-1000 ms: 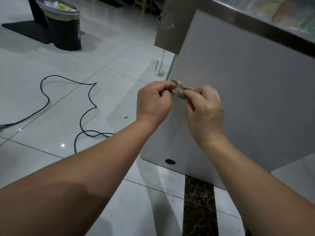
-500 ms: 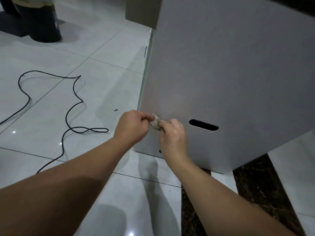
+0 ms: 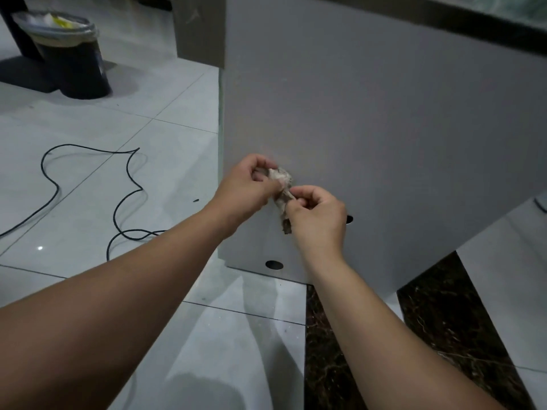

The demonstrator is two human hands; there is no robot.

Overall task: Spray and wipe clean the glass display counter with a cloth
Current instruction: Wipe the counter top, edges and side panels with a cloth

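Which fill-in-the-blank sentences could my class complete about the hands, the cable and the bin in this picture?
1. The left hand and the right hand together pinch a crumpled, dirty ____.
2. The cable snaking over the floor tiles is coloured ____.
3. The bin stands in the picture's upper ____ corner.
Missing words: cloth; black; left.

No readable text, labels or numbers anywhere (counter panel plain grey)
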